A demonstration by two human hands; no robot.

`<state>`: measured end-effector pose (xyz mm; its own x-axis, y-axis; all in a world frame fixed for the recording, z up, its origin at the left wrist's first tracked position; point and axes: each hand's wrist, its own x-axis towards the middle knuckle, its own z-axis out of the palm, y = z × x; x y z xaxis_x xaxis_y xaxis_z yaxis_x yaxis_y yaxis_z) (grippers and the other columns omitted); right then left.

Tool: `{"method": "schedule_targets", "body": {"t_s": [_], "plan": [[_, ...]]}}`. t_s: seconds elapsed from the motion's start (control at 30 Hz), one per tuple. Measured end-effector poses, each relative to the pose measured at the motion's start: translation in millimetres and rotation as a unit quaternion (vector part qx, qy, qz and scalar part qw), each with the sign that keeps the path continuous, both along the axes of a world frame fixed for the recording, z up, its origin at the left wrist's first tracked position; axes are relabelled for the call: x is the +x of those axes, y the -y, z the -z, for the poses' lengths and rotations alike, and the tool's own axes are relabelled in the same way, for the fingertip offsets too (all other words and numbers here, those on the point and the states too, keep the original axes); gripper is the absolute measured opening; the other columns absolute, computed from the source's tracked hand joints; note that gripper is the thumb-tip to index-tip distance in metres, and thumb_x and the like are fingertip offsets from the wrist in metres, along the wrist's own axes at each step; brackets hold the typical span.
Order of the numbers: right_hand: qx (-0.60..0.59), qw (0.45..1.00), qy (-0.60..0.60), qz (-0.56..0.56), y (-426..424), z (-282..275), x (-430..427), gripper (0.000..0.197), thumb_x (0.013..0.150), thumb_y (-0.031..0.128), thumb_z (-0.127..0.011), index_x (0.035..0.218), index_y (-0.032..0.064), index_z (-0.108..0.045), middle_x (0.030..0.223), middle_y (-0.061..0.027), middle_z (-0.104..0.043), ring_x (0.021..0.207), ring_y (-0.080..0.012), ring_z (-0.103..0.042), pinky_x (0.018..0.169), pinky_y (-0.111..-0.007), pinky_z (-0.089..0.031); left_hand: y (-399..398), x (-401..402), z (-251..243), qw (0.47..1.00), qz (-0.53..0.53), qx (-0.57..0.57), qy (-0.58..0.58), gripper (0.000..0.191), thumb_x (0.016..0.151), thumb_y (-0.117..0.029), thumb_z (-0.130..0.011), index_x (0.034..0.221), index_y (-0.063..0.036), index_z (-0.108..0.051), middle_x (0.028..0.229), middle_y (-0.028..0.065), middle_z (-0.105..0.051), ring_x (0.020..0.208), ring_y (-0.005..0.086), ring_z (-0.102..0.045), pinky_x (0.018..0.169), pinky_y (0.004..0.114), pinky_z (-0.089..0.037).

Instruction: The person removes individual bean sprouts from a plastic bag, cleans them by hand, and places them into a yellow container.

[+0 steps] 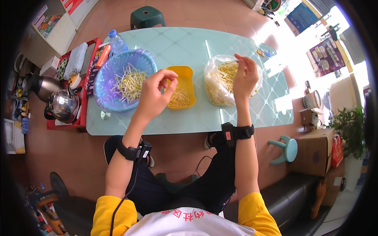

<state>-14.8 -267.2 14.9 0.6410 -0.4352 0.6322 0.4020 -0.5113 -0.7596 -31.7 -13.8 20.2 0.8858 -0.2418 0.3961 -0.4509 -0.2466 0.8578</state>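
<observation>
My left hand hovers between a blue basket and a yellow plastic tray, fingers curled; I cannot tell whether anything thin is between thumb and fingertips. The basket has a purple plastic liner and holds bean sprouts with yellow heads. Thin root pieces lie in the tray. At the right, my right hand is raised over a clear plastic bag of bean sprouts. Its fingers are bent upward, and whether they pinch anything is unclear.
A water bottle stands behind the basket on the glass-topped table. On the left, a red tray holds a steel kettle and packets. A green stool is beyond the table; a light-blue stool stands at the right.
</observation>
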Motion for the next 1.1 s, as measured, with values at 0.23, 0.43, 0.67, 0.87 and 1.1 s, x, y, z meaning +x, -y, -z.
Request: {"method": "schedule_targets", "body": {"t_s": [0.23,0.43,0.67,0.87,1.1], "plan": [[-0.022,0.984,-0.072,-0.164,-64,9,-5,0.006,0.093,0.0,-0.058,0.098,-0.0002,-0.061,0.084,-0.0119,-0.067,0.08,-0.0215,-0.067,0.076,-0.033,-0.052,-4,5,8,0.999,-0.004,-0.001,0.046,0.012,0.086,-0.003,-0.068,0.098,-0.0036,-0.065,0.087,0.0011,-0.067,0.072,0.0086,-0.056,0.066,0.025,-0.044],[-0.226,0.933,-0.053,-0.275,-76,6,-25,0.017,0.077,0.006,-0.077,0.09,0.0047,-0.067,0.082,-0.0068,-0.064,0.076,-0.0276,-0.06,0.07,-0.037,-0.047,-17,4,11,0.993,0.079,-0.071,-0.054,0.015,0.089,-0.005,-0.07,0.103,-0.0005,-0.065,0.094,0.0046,-0.068,0.084,0.0118,-0.064,0.082,0.028,-0.052],[-0.22,0.938,-0.052,-0.263,-71,6,-26,0.019,0.071,0.009,-0.08,0.086,0.0076,-0.068,0.077,-0.0047,-0.063,0.076,-0.0258,-0.059,0.072,-0.037,-0.046,-17,3,8,0.985,0.124,-0.004,-0.12,0.017,0.089,0.001,-0.07,0.105,0.0004,-0.064,0.098,0.0051,-0.068,0.093,0.0127,-0.066,0.088,0.028,-0.053],[-0.26,0.935,-0.025,-0.241,-65,7,-25,0.015,0.073,0.007,-0.078,0.087,0.0096,-0.072,0.083,-0.0012,-0.065,0.081,-0.0223,-0.058,0.076,-0.035,-0.045,-20,7,15,0.981,0.105,-0.08,-0.14,0.014,0.091,0.001,-0.067,0.105,-0.0011,-0.061,0.095,0.0026,-0.065,0.09,0.0091,-0.062,0.084,0.025,-0.052],[-0.186,0.946,-0.053,-0.259,-74,15,-27,0.012,0.079,0.004,-0.074,0.089,0.0088,-0.073,0.086,-0.0019,-0.066,0.082,-0.0229,-0.058,0.076,-0.036,-0.044,-14,5,12,0.957,0.149,-0.107,-0.227,0.013,0.095,-0.003,-0.063,0.108,-0.0021,-0.059,0.094,0.0038,-0.065,0.091,0.0096,-0.063,0.083,0.025,-0.051]]}}
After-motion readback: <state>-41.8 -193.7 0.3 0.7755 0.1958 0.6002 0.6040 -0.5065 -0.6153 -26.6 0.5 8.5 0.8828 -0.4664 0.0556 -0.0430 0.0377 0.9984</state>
